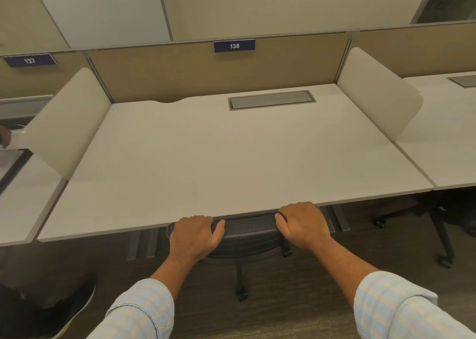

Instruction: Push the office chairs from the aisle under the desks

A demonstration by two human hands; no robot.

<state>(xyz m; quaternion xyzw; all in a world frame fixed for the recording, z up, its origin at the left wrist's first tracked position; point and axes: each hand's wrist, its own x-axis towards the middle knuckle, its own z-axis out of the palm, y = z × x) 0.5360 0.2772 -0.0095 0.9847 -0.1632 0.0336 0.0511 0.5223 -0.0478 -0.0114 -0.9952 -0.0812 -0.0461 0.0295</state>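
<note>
A black mesh-backed office chair stands tucked beneath the white desk labelled 138, with only the top of its backrest and part of its wheeled base showing. My left hand grips the left end of the backrest's top edge. My right hand grips the right end, right at the desk's front edge. The chair's seat is hidden under the desktop.
Translucent side screens flank the desk. A second chair's black base sits under the desk to the right. Another person's shoe and dark trouser leg are at the lower left, their hand at desk 137. The floor is dark carpet.
</note>
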